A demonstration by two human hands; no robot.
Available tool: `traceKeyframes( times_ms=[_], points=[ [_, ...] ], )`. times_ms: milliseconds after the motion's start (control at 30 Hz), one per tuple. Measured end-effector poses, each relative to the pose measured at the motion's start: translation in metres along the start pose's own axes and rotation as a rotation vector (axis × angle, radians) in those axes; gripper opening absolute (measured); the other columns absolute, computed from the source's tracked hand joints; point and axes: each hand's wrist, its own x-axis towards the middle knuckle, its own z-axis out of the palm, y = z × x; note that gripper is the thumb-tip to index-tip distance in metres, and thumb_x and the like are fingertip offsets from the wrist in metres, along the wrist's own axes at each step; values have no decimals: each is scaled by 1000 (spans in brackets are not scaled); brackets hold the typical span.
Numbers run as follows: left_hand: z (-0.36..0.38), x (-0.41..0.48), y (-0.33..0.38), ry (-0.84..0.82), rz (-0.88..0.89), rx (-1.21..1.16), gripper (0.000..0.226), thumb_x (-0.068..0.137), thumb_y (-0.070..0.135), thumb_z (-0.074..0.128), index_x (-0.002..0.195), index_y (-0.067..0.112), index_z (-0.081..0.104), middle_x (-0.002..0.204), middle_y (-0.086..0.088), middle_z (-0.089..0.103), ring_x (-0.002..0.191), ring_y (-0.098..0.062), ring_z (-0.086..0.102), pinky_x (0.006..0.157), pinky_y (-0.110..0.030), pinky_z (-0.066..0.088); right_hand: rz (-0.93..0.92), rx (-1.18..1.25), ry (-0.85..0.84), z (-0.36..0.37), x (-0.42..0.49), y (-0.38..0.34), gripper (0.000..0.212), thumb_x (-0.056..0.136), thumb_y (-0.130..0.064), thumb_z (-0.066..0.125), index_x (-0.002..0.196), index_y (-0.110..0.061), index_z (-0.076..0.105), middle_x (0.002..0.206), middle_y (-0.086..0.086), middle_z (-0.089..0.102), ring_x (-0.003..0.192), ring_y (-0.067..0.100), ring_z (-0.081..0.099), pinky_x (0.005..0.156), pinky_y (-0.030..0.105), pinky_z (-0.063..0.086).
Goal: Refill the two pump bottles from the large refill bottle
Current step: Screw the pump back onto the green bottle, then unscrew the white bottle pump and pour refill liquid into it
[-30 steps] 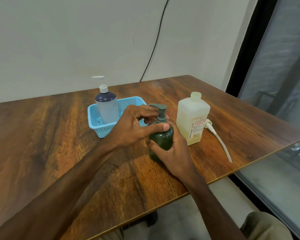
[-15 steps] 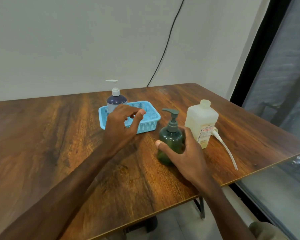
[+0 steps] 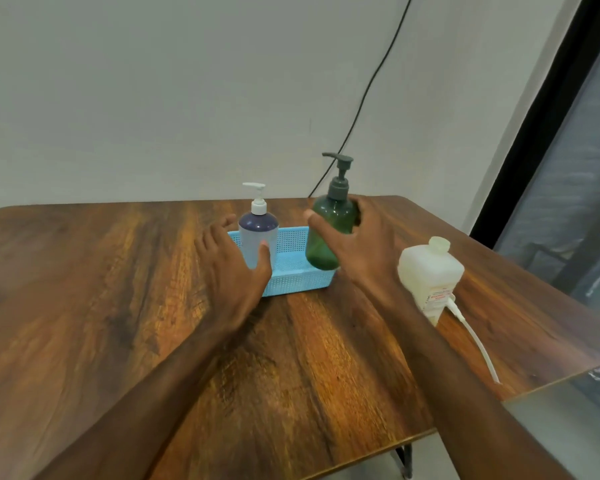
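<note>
My right hand [image 3: 361, 244] grips the dark green pump bottle [image 3: 326, 237] round its body and holds it slightly tilted at the right end of the blue basket [image 3: 291, 275]. Whether its base rests in the basket I cannot tell. A purple-and-white pump bottle [image 3: 258, 233] stands upright in the basket's left half. My left hand [image 3: 229, 261] reaches round it with straight fingers to its left and the thumb against its front. The large whitish refill bottle [image 3: 430, 271] stands capped at the right, beside my right wrist.
A loose white pump with a long tube [image 3: 471, 337] lies on the wooden table [image 3: 118, 306] by the refill bottle, near the right edge. A black cable [image 3: 364, 95] hangs down the wall behind. A dark window frame [image 3: 534, 133] borders the right.
My right hand lifted the green bottle from the table and carried it back to the basket's right end. My left hand moved forward to the purple bottle. The camera view tilted up.
</note>
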Motion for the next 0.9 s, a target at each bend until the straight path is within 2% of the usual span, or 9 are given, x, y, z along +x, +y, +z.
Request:
traceKeyframes(
  times_ms=[133,233,400,467,567,633,733,800,900],
  points=[
    [9,-6,-11,-125,-45,56,71,90,41,73,146,11,41,142,-11,49,132,-29,46,109,-43,43,27,-48,-25,36,35,12,54,75,-57,79,112,-21,61,102,-9,66,91,10,64,80,28,55],
    [11,-7,-12,-140,-29,95,70,89,33,75,145,7,43,143,-14,49,133,-31,46,110,-41,40,78,-61,-140,57,40,35,38,79,-46,81,103,-23,63,92,-11,63,88,10,62,67,16,42],
    [13,-8,-12,-139,-44,110,72,89,32,76,147,8,41,147,-14,47,136,-30,44,111,-37,38,105,-95,-173,68,38,52,49,78,-47,82,113,-19,62,100,-7,63,90,9,60,62,13,35],
    [13,-8,-12,-127,-39,117,70,88,30,76,146,6,43,147,-14,48,135,-31,43,111,-37,37,88,-93,-105,66,37,43,53,76,-46,84,110,-16,57,100,-5,58,90,11,56,64,15,35],
    [12,-6,-11,-94,-44,95,65,88,27,75,142,6,46,144,-14,49,134,-30,40,110,-34,35,-79,-65,177,58,28,18,61,78,-42,83,124,-16,52,116,-3,58,105,11,54,84,19,45],
    [13,-4,-13,-72,-76,77,63,88,27,75,142,9,46,144,-11,49,134,-26,40,107,-27,31,-247,15,279,57,22,0,49,82,-32,81,121,-16,57,115,-4,62,102,6,58,86,18,50],
    [16,-3,-18,-70,-115,69,59,90,27,74,140,12,47,144,-8,50,134,-25,41,104,-22,26,-296,15,80,72,20,-16,37,80,-32,80,108,-17,63,100,-7,66,89,7,62,73,23,54],
    [17,-3,-23,-86,-140,40,56,92,26,73,141,14,47,144,-7,50,134,-23,41,105,-22,28,-210,-72,-87,93,24,-13,46,77,-38,83,110,-14,59,102,-4,62,91,11,59,67,14,42],
    [18,-4,-25,-75,-120,4,47,97,19,65,140,15,47,144,-6,50,135,-22,41,112,-33,37,-112,-102,-262,122,32,2,65,76,-46,83,119,-10,51,111,4,59,97,17,58,75,24,42]
  ],
)
